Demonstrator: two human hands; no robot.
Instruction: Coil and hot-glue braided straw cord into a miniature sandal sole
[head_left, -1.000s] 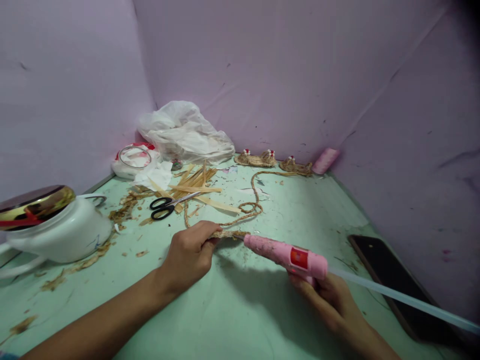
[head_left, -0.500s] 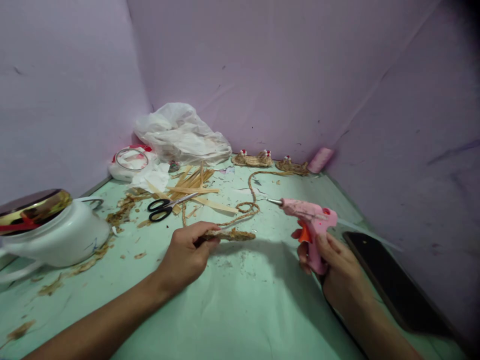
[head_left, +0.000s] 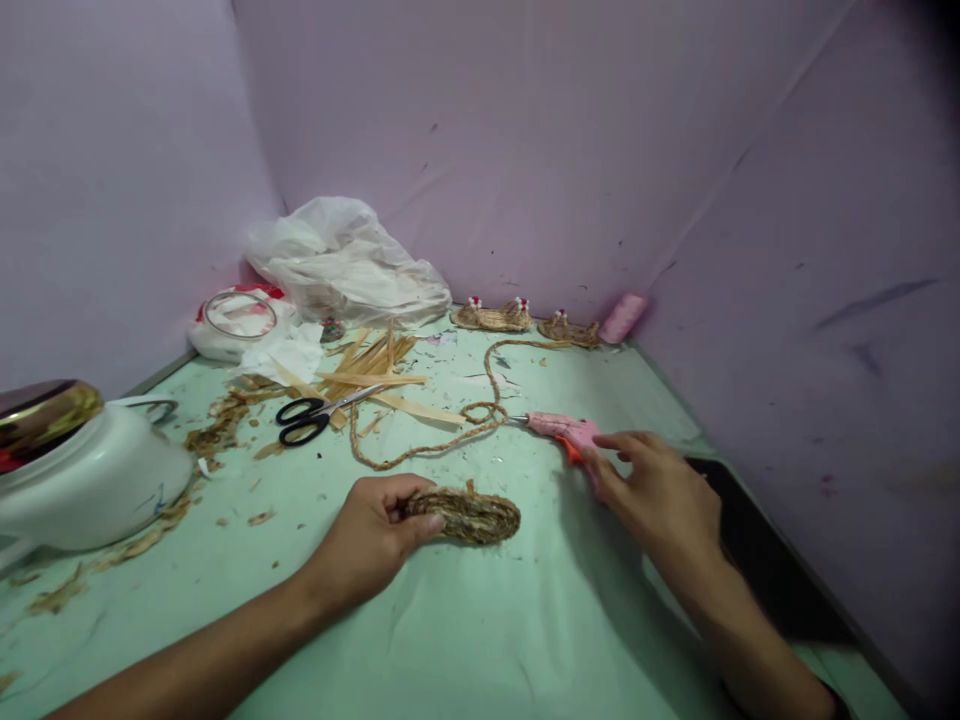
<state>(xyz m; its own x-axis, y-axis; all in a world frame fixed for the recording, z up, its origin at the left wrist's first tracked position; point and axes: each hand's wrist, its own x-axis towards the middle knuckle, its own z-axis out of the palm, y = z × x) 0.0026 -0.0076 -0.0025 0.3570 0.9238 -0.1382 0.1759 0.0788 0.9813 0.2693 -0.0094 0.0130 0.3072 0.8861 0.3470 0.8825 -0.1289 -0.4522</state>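
Note:
My left hand pinches one end of an oval coil of braided fibre rope, its ribbed brown face turned toward me. To the right, a pink glue gun with an orange trigger lies on the table, nozzle pointing left. My right hand is at its handle, fingers apart and loosely touching or just off it. Beyond both hands, a braided rope loops across the table. Black-handled scissors rest beside dry fibre strips.
A white pot stands at left, near fibre scraps. At the back are a plastic bag, tape roll, small woven slippers and a pink thread spool. A dark phone lies under my right arm.
The glue gun has come down from a raised grip onto the table, and my right fingers have loosened. My left hand has tipped the coil from edge-on to show its face.

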